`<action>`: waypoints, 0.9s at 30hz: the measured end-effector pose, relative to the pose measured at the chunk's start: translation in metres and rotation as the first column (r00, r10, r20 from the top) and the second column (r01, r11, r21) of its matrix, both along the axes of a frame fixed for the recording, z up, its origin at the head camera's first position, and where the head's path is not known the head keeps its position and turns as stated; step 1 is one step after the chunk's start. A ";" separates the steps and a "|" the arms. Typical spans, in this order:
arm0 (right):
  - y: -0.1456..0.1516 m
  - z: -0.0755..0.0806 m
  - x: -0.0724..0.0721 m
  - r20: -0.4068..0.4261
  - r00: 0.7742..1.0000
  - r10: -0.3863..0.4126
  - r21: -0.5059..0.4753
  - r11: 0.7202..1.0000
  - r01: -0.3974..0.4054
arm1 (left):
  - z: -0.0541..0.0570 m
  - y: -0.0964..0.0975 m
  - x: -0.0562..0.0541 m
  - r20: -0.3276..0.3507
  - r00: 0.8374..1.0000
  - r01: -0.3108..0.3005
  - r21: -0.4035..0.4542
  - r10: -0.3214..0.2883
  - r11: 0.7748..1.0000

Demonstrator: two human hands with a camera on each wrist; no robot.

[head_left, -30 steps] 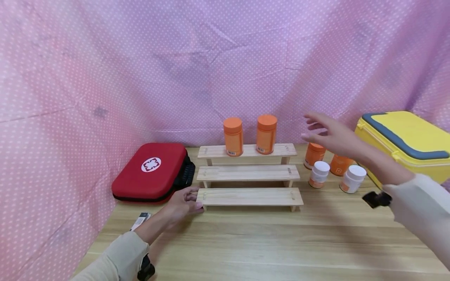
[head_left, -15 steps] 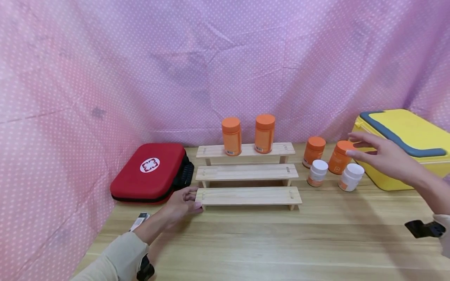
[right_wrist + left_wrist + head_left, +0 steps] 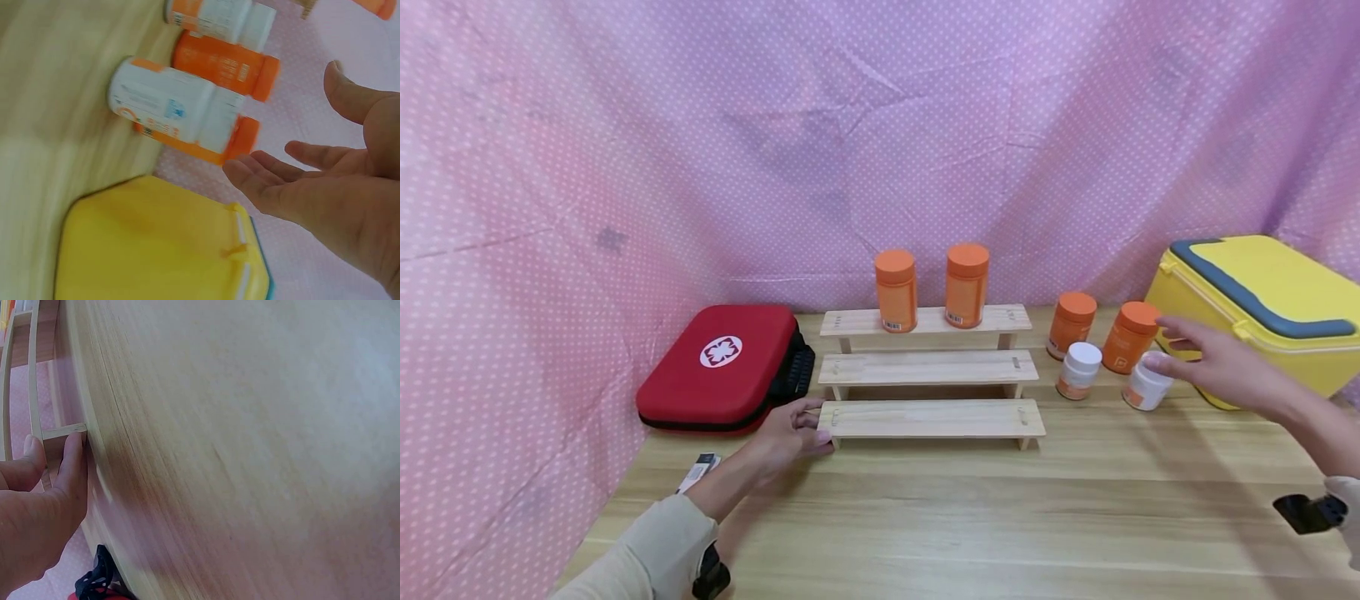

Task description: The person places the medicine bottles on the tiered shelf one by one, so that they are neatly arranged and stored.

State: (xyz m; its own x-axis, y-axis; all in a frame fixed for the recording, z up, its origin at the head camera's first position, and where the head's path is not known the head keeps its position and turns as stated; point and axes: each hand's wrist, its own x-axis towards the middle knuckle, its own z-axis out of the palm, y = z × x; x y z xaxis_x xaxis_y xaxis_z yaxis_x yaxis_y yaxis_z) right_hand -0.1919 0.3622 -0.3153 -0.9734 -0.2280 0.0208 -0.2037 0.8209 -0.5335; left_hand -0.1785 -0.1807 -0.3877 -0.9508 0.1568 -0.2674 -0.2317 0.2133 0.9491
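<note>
A three-step wooden display stand stands on the table, two orange pill bottles upright on its top step. My left hand holds the left end of the lowest step; in the left wrist view its thumb and fingers pinch the wooden end leg. Over the right-hand white pill bottle, my right hand reaches with fingers spread and nothing held. Its thumb overlaps that bottle's cap in the head view. In the right wrist view the fingertips are near the caps of the white bottle and an orange bottle.
Another white bottle and two orange bottles stand right of the stand. A yellow box with a grey-blue handle sits behind the right hand. On the left lie a red first-aid case and a small white item.
My right hand has swung right and down from beside the stand to the bottles, then dropped lower over the right-hand white one. The left hand keeps its hold on the stand.
</note>
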 end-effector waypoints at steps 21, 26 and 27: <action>0.007 -0.043 -0.008 -0.058 0.998 -0.025 -0.012 1.000 0.024 | 0.000 0.000 0.000 0.007 1.000 -0.001 0.029 0.000 1.000; 0.006 -0.043 -0.008 -0.069 0.997 -0.036 -0.003 0.999 0.036 | 0.001 0.000 0.001 -0.001 1.000 -0.004 0.019 0.004 1.000; 0.006 -0.043 -0.008 -0.071 0.997 -0.038 -0.001 0.999 0.038 | 0.002 0.000 0.001 -0.004 1.000 -0.006 0.017 0.006 1.000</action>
State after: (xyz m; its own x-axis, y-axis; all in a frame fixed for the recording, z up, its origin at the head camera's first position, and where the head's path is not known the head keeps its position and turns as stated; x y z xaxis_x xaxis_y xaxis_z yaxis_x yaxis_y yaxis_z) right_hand -0.2001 0.3682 -0.3580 -0.9774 -0.1912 0.0900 -0.2099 0.8290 -0.5184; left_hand -0.1773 -0.1810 -0.3862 -0.9528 0.1558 -0.2607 -0.2288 0.1963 0.9535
